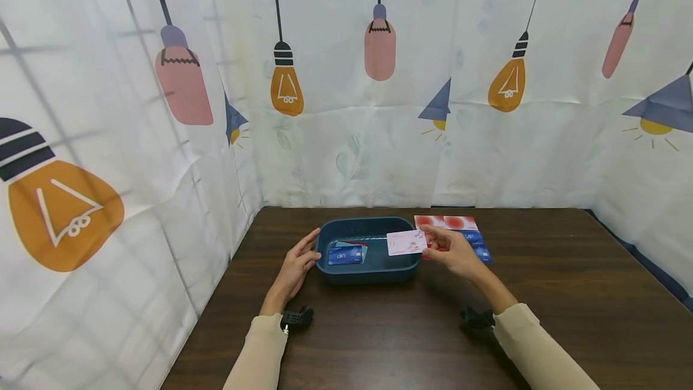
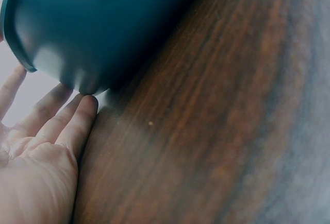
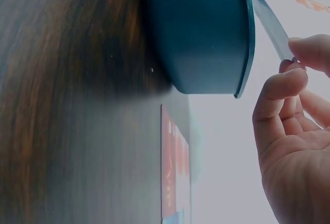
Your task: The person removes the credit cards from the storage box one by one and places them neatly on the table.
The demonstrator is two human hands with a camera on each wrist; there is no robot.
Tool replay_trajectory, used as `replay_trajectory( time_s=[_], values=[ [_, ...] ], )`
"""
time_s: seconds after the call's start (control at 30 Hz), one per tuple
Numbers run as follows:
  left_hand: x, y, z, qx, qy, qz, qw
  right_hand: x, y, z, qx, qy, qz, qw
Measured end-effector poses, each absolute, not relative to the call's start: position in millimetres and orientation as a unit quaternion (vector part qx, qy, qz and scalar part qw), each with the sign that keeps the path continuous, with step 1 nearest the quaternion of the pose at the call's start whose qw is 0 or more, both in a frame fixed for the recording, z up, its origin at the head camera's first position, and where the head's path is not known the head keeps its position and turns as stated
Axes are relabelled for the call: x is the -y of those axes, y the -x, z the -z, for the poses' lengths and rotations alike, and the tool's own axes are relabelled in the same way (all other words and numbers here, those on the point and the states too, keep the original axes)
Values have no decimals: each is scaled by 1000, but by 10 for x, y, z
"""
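Observation:
My right hand (image 1: 452,250) pinches a pale pink card (image 1: 406,242) between thumb and fingers, above the right end of a dark teal plastic bin (image 1: 368,277). The right wrist view catches this card (image 3: 270,23) nearly edge-on, beside the bin's rim. Inside the bin, toward its left, lies a blue VIP card (image 1: 345,255) on top of other cards, partly hidden, with teal and red edges. At the bin's left end is my left hand (image 1: 296,265). Its fingers (image 2: 77,123) extend to the outer wall and touch it in the left wrist view.
Right of the bin, a red, white and blue printed sheet (image 1: 475,237) lies on the brown wooden table (image 1: 541,294), partly covered by my right hand. A white curtain (image 1: 335,155) with lamp drawings hangs behind the table and along its sides.

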State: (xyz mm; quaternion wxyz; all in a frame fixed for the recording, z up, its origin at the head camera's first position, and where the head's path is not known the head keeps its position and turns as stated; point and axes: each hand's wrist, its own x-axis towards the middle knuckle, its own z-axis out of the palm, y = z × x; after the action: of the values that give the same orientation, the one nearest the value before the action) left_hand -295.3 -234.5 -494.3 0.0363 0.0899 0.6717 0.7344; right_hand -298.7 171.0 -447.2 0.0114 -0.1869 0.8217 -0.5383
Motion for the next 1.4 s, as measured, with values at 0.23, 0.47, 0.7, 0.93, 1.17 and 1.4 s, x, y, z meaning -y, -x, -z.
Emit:
replay_trajectory(
  time_s=[0.23,0.47,0.7,0.93,1.17,1.4],
  values=[
    [2339,2949,4946,-674,-87,-733,36,-1805,2961,4491,-817,191,544,8],
    [2341,2956,4945,-673,-88,-734,36,-1921,2940,4514,-821,199,535,0],
    [2348,2948,4944,-675,-87,-732,38,-2010,2923,4504,-811,202,550,8],
    [2344,2945,4944,-675,-81,-733,39,-2084,2916,4511,-810,187,556,12],
    [2346,2956,4936,-680,-82,-728,39,-2194,2926,4500,-810,160,564,18],
    [2350,2966,4940,-676,-86,-731,39,-2342,2966,4506,-806,164,569,19]
  ],
)
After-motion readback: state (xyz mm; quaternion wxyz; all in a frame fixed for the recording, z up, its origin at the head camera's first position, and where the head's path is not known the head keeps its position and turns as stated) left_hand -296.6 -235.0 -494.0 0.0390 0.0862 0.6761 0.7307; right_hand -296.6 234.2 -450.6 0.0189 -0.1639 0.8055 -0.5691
